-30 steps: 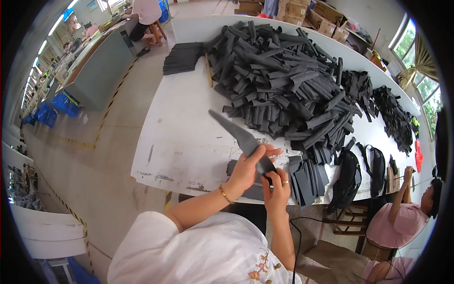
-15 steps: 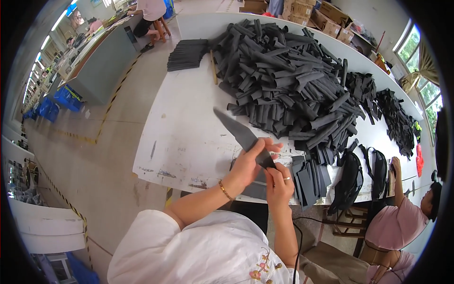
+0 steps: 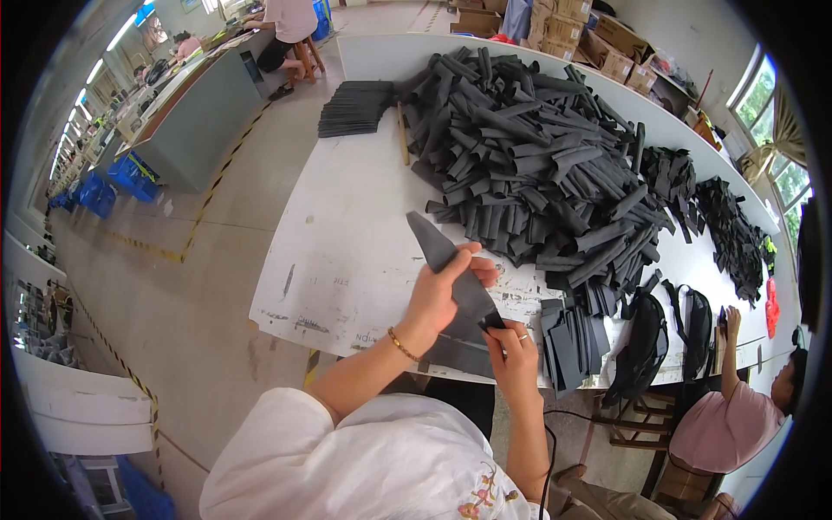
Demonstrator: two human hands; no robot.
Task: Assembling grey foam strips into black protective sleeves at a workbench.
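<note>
since the earlier frame left hand [image 3: 438, 295] slid up the light, floppy dark strip [image 3: 451, 269]; right hand [image 3: 513, 347] pinches its lower end.

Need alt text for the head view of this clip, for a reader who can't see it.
A person's left hand and right hand hold a long dark grey fabric strip above a white worktable. A large heap of rolled black strips fills the table beyond, with black bags at its right edge.
</note>
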